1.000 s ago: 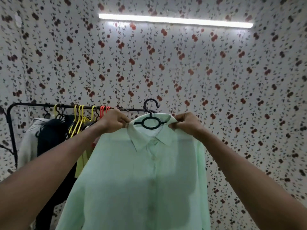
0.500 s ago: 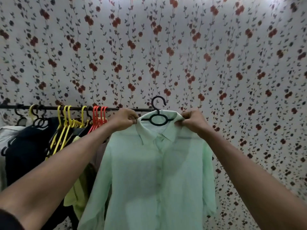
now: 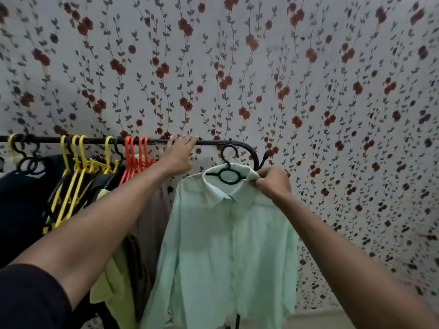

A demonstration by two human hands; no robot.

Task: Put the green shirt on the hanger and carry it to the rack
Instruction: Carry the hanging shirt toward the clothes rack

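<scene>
The pale green shirt [image 3: 228,238] hangs buttoned on a black hanger [image 3: 228,173], whose hook sits just below the black rack bar [image 3: 209,141] near its right bend. My right hand [image 3: 272,182] pinches the shirt's collar and shoulder on the right side. My left hand [image 3: 179,154] reaches up to the bar with its fingers laid over it, left of the hanger's hook. Whether the hook touches the bar is unclear.
Yellow hangers [image 3: 76,167] and orange hangers [image 3: 135,157] crowd the bar to the left. Dark clothes [image 3: 21,205], a brown garment [image 3: 152,224] and a yellow-green one [image 3: 114,281] hang there. Floral wallpaper [image 3: 332,115] stands close behind.
My left hand let go of the shirt's collar and went up to the rack bar. The shirt moved right and closer to the bar's end, held by my right hand alone.
</scene>
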